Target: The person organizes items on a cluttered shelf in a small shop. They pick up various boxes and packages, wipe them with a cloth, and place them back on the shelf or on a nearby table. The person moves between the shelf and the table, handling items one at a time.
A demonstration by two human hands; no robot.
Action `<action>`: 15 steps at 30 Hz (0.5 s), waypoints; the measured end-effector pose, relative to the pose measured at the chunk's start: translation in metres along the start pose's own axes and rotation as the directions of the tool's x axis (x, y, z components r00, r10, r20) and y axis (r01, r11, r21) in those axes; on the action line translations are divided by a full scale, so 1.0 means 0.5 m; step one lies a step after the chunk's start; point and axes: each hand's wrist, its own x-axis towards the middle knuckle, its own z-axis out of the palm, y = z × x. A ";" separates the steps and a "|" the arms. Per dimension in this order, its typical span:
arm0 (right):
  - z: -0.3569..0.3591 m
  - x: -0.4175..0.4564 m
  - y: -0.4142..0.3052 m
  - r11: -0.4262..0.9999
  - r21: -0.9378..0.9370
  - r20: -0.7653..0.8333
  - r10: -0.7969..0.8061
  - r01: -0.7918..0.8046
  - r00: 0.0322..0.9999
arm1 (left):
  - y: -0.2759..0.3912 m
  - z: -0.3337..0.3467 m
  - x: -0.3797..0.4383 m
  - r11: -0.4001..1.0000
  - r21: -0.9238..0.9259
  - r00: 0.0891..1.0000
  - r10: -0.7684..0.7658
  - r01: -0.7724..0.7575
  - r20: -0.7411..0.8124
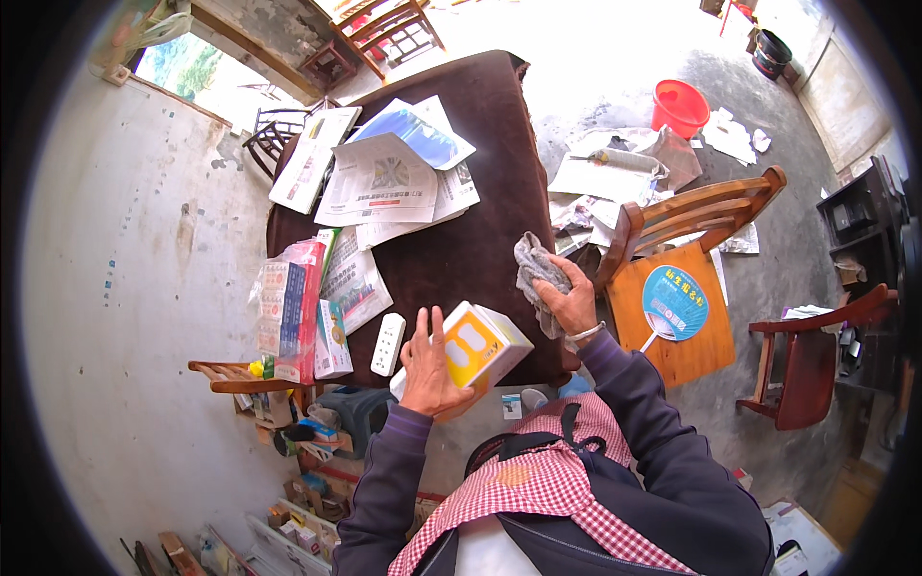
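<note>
My left hand (436, 367) grips a yellow and white cardboard box (497, 335) near the table's front edge. Its first fingers stick up past the box, and the thumb lies under its near side. A crumpled grey cloth (534, 263) is bunched in my right hand (573, 299), over the right edge of the table with the dark brown cover (461, 270). Left of the box lies a white power strip (389, 344). Beside that stand a small white carton (331, 342) and boxes wrapped in clear plastic (281, 309).
Newspapers (382, 180) are spread over the table's far left. A wooden chair (677, 324) stands at the right with a blue hand fan (675, 302) on its seat. Loose papers (605, 176) and a red bucket (679, 108) are on the floor. A darker chair (807, 367) stands farther right.
</note>
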 end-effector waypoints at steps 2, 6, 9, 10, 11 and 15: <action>0.010 -0.032 -0.024 0.993 0.099 0.099 0.057 -0.067 0.993 | 0.009 0.012 -0.020 0.993 0.032 0.991 -0.119 0.117 0.064; 0.070 -0.122 -0.056 0.996 0.086 0.182 -0.050 0.035 0.982 | 0.023 0.039 -0.061 0.990 -0.010 0.989 -0.144 0.144 0.028; 0.090 -0.153 -0.006 0.993 0.008 0.101 -0.120 0.120 0.988 | 0.030 0.045 -0.073 0.992 -0.046 0.991 -0.117 0.114 -0.060; 0.082 -0.151 0.030 0.996 -0.017 0.093 -0.085 0.087 0.992 | 0.030 0.045 -0.068 0.993 -0.041 0.991 -0.111 0.108 -0.074; 0.068 -0.153 0.069 0.998 -0.047 0.084 -0.048 0.052 0.995 | 0.033 0.049 -0.068 0.994 -0.041 0.991 -0.104 0.101 -0.084; -0.015 -0.159 0.123 0.834 -0.482 0.361 -0.091 0.269 0.928 | 0.032 0.051 -0.082 0.998 -0.028 0.993 -0.067 0.064 -0.098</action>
